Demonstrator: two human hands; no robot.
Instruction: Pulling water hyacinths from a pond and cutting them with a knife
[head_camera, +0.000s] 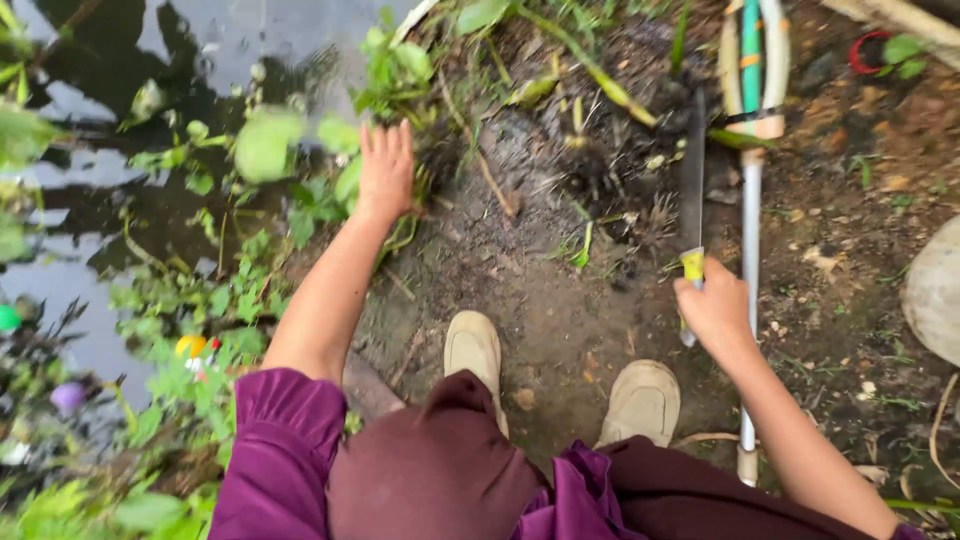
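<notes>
My right hand (716, 310) grips the yellow handle of a long dark-bladed knife (692, 178), whose blade points away from me over muddy ground. My left hand (386, 170) reaches forward with fingers spread, touching green leafy plants (330, 190) at the water's edge. It holds nothing that I can see. My two beige shoes (474, 350) stand on the bare mud below.
Dark water (120, 70) with floating weeds lies to the left. A white pipe (750, 300) runs along the ground right of the knife, with bundled tubes (752, 60) at its far end. Cut roots and stems (590, 130) lie ahead. A pale round object (935, 290) sits at the right edge.
</notes>
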